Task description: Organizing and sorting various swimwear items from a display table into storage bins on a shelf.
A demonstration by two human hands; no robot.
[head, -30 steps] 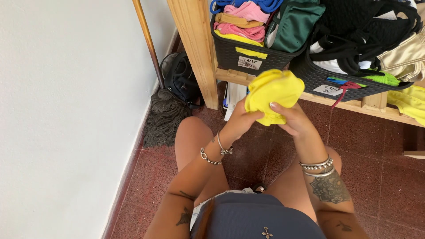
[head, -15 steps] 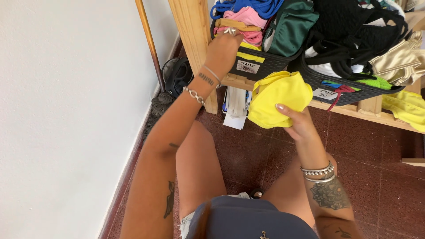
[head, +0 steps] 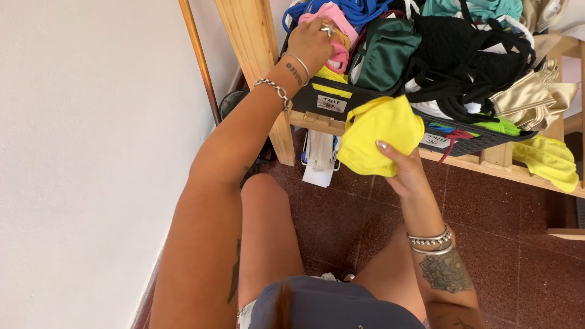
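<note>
Fingers: right hand (head: 407,173) pinches a folded yellow garment (head: 381,135) shut between thumb and fingers; left hand (head: 312,42) is curled onto pink fabric (head: 332,18) in the black basket (head: 365,97).
Garment: held in the air just before the basket's front.
Progress: yellow piece folded, not yet put down.
Around: green, black and gold clothes crowd the basket on a wooden shelf (head: 463,161); another yellow piece (head: 548,161) hangs off its right end.

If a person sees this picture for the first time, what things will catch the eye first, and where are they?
The bright yellow garment stands out most, held up in the right hand near the middle, in front of the wooden shelf. Next comes the dark basket on that shelf, heaped with colourful clothes, where the left hand reaches onto the pink garment at the top.
</note>
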